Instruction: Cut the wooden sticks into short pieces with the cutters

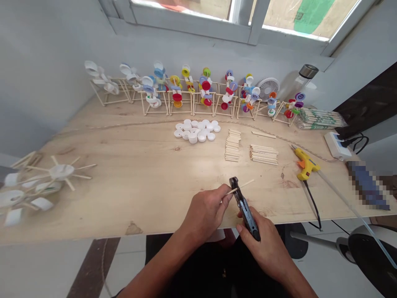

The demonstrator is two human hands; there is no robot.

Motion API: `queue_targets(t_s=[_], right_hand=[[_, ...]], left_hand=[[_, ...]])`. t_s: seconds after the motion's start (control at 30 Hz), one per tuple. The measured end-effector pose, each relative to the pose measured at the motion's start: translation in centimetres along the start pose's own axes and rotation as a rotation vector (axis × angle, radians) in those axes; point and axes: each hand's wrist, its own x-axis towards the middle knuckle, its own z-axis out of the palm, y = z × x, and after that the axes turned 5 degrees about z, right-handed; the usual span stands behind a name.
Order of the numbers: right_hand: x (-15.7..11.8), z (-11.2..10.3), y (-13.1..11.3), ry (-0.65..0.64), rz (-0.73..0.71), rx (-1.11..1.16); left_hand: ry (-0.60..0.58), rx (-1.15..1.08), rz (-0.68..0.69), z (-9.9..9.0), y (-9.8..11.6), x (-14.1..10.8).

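Right hand wrapped round pliers; left hand pinches a thin stick at the pliers' head, over the wooden table by its front edge. Beyond: yellow glue gun at right, two stick piles, white caps. Twisted cord crosses behind them. Cap-wheel models line the back, below a window.

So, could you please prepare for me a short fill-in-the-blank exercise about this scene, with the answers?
1. The right hand grips dark metal pliers, while the left hand holds a thin pale wooden ____.
2. The heaped round plastic caps beyond the left hand are ____.
3. The trigger of the yellow plastic glue gun is ____.

Answers: stick; white; orange.
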Motion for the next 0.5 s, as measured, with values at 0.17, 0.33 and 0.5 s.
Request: queue_targets(t_s=[0.17, 0.33, 0.5], right_hand=[[-0.08, 0.04, 0.02, 0.013, -0.016, -0.004], [-0.15, 0.02, 0.05, 0.032, -0.018, 0.026], [-0.13, 0.12, 0.0, 0.035, -0.016, 0.05]], left_hand=[[-0.004, 0.095, 0.013, -0.03, -0.04, 0.07], [0.03, 0.242, 0.046, 0.3, -0.16, 0.01], [0.056, 0.421, 0.08, 0.76, -0.29, -0.01]])
